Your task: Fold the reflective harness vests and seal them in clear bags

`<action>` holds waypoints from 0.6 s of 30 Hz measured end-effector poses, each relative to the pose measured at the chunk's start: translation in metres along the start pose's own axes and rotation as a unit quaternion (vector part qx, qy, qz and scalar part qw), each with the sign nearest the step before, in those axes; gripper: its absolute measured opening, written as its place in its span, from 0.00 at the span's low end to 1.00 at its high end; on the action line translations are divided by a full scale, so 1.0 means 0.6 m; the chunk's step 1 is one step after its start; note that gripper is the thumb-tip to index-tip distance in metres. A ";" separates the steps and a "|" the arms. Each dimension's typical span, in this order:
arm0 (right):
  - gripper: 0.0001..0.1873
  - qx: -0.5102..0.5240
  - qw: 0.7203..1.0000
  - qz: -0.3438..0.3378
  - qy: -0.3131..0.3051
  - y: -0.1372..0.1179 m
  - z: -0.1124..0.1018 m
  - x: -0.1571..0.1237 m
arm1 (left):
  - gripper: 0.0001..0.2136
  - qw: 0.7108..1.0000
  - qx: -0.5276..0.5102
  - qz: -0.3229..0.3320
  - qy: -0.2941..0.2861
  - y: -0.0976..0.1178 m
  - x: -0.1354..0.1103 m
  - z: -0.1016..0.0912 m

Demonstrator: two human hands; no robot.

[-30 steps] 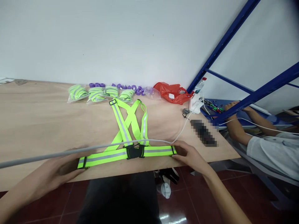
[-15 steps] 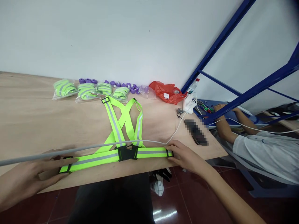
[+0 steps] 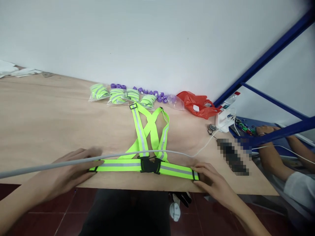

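A neon-yellow reflective vest [image 3: 140,129] with grey stripes lies on the table, its shoulder straps crossing above a black buckle [image 3: 150,165]. At the left end of its waist strap is my left hand [image 3: 73,168], fingers closed on the strap beside a black slider. My right hand [image 3: 213,180] pinches the strap's other end at the black slider [image 3: 195,174]. Between the hands the strap runs nearly straight along the table's front edge. Across the vest passes a grey cable [image 3: 128,153], nearer to the camera.
Several bagged vests [image 3: 117,96] and purple pieces [image 3: 155,93] line the back by the wall. Further right are a red plastic bag [image 3: 197,103], a white power strip [image 3: 224,120], a blurred-out dark object [image 3: 232,157] and a blue rack [image 3: 270,55]. Another person's arms [image 3: 268,157] rest beyond.
The view has swung left, so things appear further right. The waist strap's left end has risen and its right end dropped in view. Both hands stay at the strap ends.
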State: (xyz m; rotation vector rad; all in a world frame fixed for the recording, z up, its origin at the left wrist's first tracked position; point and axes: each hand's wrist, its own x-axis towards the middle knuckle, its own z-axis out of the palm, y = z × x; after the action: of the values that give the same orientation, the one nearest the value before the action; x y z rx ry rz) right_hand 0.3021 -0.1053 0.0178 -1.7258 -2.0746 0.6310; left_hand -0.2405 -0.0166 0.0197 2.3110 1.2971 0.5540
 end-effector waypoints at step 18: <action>0.29 0.003 0.986 -0.127 0.108 -0.081 0.088 0.111 | 0.26 0.960 0.031 0.248 -0.122 0.272 0.073 0.185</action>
State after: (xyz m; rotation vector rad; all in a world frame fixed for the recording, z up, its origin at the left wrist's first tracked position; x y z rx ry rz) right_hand 0.2213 -0.0525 0.0008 -1.4224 -2.0866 0.3569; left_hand -0.0468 -0.0746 0.0229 2.6661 0.6250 0.3622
